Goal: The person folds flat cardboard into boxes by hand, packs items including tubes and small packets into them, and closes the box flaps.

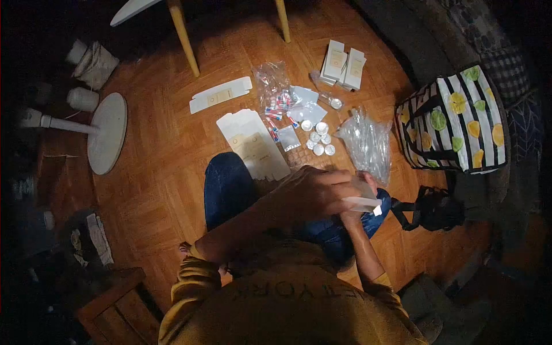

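Above my right knee, both hands are closed around a small white box point(363, 201), which looks like a carton with an end flap standing out. My left hand point(325, 188) reaches across from the left and covers much of it. My right hand point(352, 217) supports it from below and behind, its fingers partly hidden. Just beyond lie several round silver tins point(319, 138) and a clear plastic bag point(368, 141). Flattened white cartons point(253, 144) rest by my left knee. Small red, white and blue tubes point(278, 109) spill near another clear bag point(270, 77).
Folded white boxes point(345, 66) are stacked at the back right. A striped, fruit-print bag point(454, 121) stands on the right, with a black strapped item point(440, 208) below it. At left is a round white stand base point(107, 133). Wooden legs point(184, 40) rise at the back.
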A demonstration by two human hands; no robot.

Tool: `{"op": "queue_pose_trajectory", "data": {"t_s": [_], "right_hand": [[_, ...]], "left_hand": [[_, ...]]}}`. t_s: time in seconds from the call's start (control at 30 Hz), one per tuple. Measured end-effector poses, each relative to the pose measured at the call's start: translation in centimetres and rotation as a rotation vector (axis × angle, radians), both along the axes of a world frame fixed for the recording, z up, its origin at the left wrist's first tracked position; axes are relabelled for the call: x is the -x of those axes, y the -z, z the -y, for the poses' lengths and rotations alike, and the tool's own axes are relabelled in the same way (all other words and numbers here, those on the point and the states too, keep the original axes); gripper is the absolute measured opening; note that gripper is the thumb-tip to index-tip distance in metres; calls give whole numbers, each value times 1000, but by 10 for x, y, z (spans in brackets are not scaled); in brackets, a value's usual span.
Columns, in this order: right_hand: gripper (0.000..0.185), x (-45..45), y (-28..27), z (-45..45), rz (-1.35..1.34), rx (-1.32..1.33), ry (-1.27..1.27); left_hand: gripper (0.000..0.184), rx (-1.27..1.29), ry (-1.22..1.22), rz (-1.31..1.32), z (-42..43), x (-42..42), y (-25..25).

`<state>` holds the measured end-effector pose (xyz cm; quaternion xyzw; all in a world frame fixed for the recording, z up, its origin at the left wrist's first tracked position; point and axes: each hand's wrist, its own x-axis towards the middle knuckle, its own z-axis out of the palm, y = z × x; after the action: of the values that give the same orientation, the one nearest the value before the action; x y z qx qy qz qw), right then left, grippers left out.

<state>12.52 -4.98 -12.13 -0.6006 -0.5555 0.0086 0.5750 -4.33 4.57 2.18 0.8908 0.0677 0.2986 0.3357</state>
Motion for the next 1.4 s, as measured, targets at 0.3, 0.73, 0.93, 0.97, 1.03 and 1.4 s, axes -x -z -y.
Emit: {"op": "queue_pose_trajectory", "data": {"t_s": [0.3,0.73,0.93,0.97,1.03,1.4], "right_hand": [[72,-19,14,-18,105,399,-222],[47,-166,80,-200,478,1089,402],[16,-187,1,-215,-119,30,87],[14,-160,-50,-204,-155,0,82],[13,-134,-113,-180,-301,55,88],[25,-177,38,-141,54,600,-50]], "left_hand": [[29,73,-26,237,-15,-13,27],[18,249,-308,-35,-32,3,118],[31,724,-352,-136,-37,7,116],[28,704,-349,-174,-40,5,118],[28,710,-291,-188,-42,2,122],[31,899,-279,-59,-26,17,118]]}}
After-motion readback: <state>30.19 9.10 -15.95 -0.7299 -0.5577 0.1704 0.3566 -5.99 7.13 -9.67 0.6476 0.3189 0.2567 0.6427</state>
